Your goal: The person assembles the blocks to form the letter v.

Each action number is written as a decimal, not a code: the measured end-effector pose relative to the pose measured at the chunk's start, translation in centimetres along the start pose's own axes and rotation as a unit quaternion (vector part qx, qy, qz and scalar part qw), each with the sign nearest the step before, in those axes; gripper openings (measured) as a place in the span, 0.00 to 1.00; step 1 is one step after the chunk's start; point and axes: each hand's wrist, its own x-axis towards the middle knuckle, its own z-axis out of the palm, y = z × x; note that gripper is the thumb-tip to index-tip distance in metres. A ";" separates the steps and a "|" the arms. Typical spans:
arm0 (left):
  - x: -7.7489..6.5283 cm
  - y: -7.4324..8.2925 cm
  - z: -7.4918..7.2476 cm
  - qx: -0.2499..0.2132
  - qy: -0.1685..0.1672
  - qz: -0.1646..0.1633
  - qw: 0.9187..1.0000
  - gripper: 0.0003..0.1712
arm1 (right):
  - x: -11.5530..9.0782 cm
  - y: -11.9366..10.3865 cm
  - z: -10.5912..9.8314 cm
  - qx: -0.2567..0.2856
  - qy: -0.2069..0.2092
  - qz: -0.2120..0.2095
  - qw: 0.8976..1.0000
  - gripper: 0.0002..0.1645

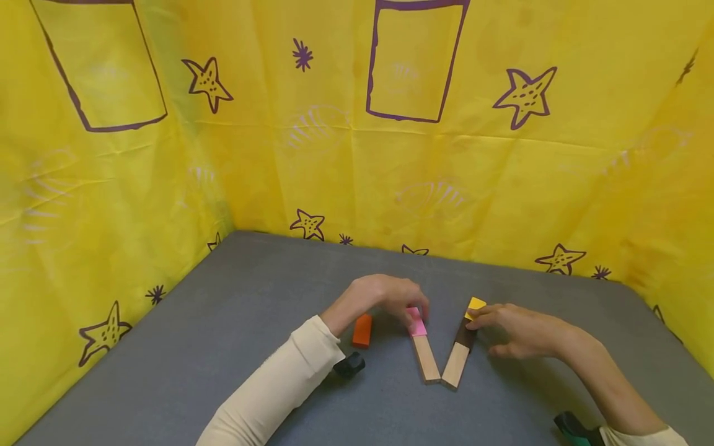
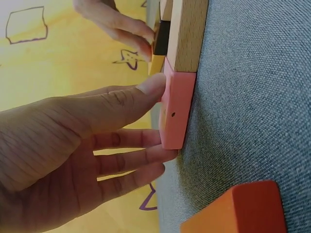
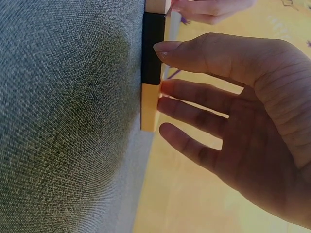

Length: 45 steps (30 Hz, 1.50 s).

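Observation:
Small blocks lie in a V on the grey cloth. Its left arm is a pink block (image 1: 416,322) end to end with a plain wooden block (image 1: 426,359). The right arm runs from a yellow block (image 1: 475,305) through a dark block (image 1: 465,335) to another plain wooden block (image 1: 455,365). My left hand (image 1: 393,296) holds the pink block, thumb on its near edge; the index finger is hidden in the left wrist view. My right hand (image 1: 515,331) has loosely extended fingers touching the yellow block, its thumb by the dark one.
An orange block (image 1: 362,331) lies apart, left of the pink one. Yellow patterned cloth (image 1: 334,167) walls in the grey surface (image 1: 184,371) at the back and sides. Black wrist devices (image 1: 349,365) show at both sleeves.

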 end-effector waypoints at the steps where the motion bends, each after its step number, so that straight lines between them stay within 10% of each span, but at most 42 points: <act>1: 0.0 0.0 0.0 -0.002 -0.001 0.001 1.000 0.20 | 0.0 0.0 0.0 -0.001 0.001 0.000 1.000 0.30; 45: 0.3 -0.2 0.3 0.030 0.011 0.013 0.999 0.19 | 0.0 0.2 0.1 -0.004 0.008 -0.002 1.000 0.30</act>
